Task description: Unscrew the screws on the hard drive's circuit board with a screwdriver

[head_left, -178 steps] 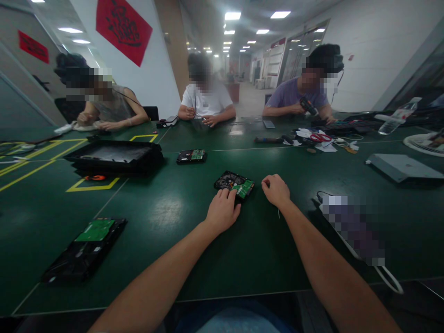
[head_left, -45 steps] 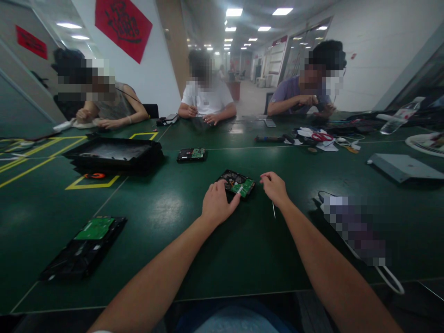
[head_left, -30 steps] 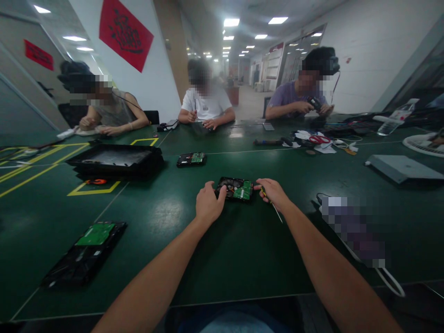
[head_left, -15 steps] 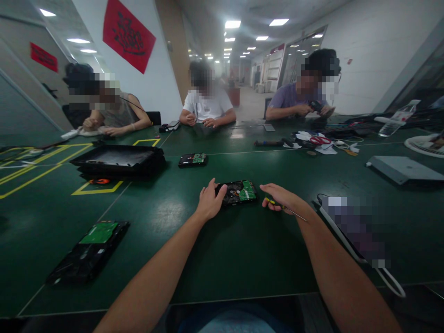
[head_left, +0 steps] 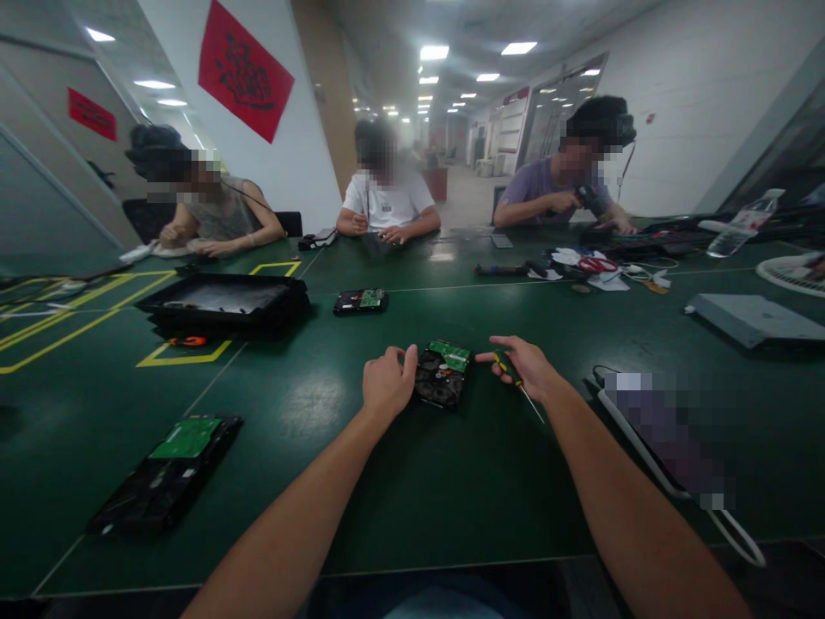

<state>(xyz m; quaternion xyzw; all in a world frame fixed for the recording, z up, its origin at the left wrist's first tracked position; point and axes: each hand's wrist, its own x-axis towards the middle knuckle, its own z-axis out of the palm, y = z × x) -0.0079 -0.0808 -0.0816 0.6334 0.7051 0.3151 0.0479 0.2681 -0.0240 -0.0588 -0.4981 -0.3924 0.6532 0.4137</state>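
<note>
A black hard drive (head_left: 442, 383) with a green circuit board lies on the green table in front of me, its board end pointing away. My left hand (head_left: 388, 380) is at its left edge, thumb against the side and the other fingers curled, partly hidden. To the right of the drive, my right hand (head_left: 521, 365) holds a screwdriver (head_left: 509, 368) with a green and yellow handle against the palm. Its thin shaft points down and right. The index finger reaches towards the drive's right edge.
Another hard drive (head_left: 359, 301) lies farther back, and a larger one (head_left: 168, 473) at left front. Black stacked trays (head_left: 223, 311) stand at left. A phone-like device (head_left: 663, 438), a grey box (head_left: 754, 316) and a bottle (head_left: 746, 225) are at right. Three people sit opposite.
The hard drive has turned counterclockwise, so its green board went from the right end to the far end. My right hand has rotated, bringing the screwdriver handle into view.
</note>
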